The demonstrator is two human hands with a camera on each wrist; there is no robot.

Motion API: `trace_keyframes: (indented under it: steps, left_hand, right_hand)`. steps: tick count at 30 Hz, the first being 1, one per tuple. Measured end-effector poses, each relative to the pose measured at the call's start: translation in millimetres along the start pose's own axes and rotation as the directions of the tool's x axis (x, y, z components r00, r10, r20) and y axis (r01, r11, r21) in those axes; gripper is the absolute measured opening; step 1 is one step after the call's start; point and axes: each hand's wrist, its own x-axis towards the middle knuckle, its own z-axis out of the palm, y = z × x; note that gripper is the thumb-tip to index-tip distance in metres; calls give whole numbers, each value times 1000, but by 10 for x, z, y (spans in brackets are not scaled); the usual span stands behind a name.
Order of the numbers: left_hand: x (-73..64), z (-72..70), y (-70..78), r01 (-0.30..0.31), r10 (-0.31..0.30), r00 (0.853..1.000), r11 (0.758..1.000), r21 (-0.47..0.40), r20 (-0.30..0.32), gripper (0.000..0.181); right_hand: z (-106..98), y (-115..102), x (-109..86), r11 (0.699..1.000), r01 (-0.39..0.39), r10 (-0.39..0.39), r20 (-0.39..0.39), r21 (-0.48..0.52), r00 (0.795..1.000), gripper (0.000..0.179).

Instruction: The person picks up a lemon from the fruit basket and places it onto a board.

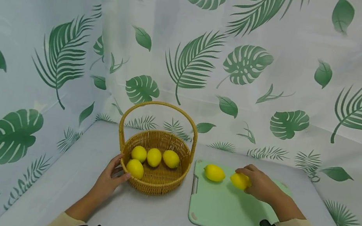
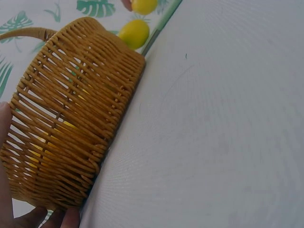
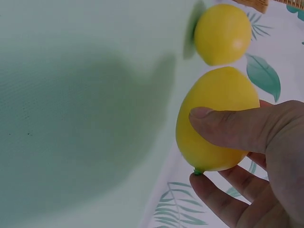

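Observation:
My right hand [image 1: 256,183] pinches a lemon [image 3: 216,123] between thumb and fingers over the far part of a green cutting board [image 1: 219,210]. The lemon's small green stem tip shows in the right wrist view. A second lemon [image 1: 214,173] lies on the board just left of it. With my left hand [image 1: 110,176] I hold the left rim of a wicker basket [image 1: 154,188], thumb at the front and fingers round the side. Inside the basket sit several lemons [image 1: 154,157], partly visible through the weave in the left wrist view.
The basket's tall arched handle [image 1: 162,104] stands upright over it. White table cloth [image 1: 156,223] stretches in front of the basket and board. A leaf-printed curtain [image 1: 194,71] rises behind and along the left side.

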Motion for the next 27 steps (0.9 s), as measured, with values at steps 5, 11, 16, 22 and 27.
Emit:
trace_keyframes:
  steps: [5, 11, 16, 22, 27]
  left_hand:
    - [13, 1, -39, 3, -3, 1000, 1000, 3, -10, 75]
    - [8, 4, -48, 2, -1, 1000, 1000, 9, -13, 75]
    - [15, 0, -55, 1, -1, 1000, 1000, 14, -18, 75]
    - [12, 0, -53, 5, -5, 1000, 1000, 16, -25, 75]
    - [14, 6, -34, 0, 0, 1000, 1000, 15, -26, 76]
  right_hand:
    - [26, 47, 5, 1000, -9, 9, 3, -6, 1000, 58]
    - [56, 120, 12, 999, -32, 32, 10, -4, 999, 58]
    - [58, 144, 18, 999, -36, 36, 10, -7, 999, 59]
    - [61, 164, 44, 999, -41, 42, 22, -5, 999, 59]
    - [77, 194, 54, 999, -40, 40, 23, -12, 999, 59]
